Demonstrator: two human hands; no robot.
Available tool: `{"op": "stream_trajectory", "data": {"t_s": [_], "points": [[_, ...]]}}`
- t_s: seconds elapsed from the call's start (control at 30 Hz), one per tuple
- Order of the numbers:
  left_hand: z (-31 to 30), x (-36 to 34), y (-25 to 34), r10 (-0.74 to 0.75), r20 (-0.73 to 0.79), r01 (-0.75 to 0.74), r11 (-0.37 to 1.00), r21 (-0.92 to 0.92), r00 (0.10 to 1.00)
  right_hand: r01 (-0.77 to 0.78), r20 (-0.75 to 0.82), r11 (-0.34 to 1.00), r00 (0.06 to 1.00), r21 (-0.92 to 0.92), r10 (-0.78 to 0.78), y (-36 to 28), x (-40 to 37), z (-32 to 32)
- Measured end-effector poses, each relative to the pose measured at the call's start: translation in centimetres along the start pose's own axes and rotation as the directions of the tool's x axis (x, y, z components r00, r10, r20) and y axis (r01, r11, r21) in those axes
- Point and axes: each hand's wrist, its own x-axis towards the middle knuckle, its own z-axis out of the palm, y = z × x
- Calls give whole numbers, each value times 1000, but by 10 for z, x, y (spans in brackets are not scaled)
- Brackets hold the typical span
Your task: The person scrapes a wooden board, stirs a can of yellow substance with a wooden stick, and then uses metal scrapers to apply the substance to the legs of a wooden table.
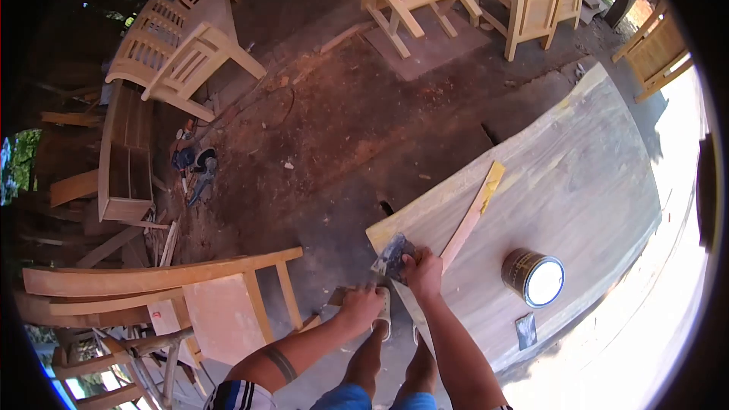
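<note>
My right hand [422, 272] is closed on a flat putty scraper [392, 256], smeared dark grey, at the near left corner of a large slab tabletop [577, 182]. Lower and to the left, my left hand [361, 308] is closed on a small flat brown piece [336, 296], mostly covered by the fingers, off the slab's edge. Just beyond my right hand, a wooden strip [463, 231] with a yellow-smeared end lies across the slab. A metal can [524, 273] with a pale top stands on the slab, and a small dark rectangular piece [525, 331] lies near it.
Unfinished wooden chair frames [220, 273] stand at left, with a slatted bench [190, 53] beyond. More chairs [524, 7] are at the back. A power tool [199, 171] with a cord lies on the dirt floor [304, 144]. A wooden cabinet [125, 159] sits at far left.
</note>
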Motion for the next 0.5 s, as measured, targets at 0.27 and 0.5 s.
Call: {"op": "stream_trajectory", "data": {"t_s": [0.27,0.5], "points": [[21,-65,-35,-219,-20,196,907,-372,975,-259,-30,954,963,148,267,-16,-6,-5],[7,8,-5,-256,-399,53,890,-453,881,-425,-230,890,861,167,454,-11,-42,18]]}}
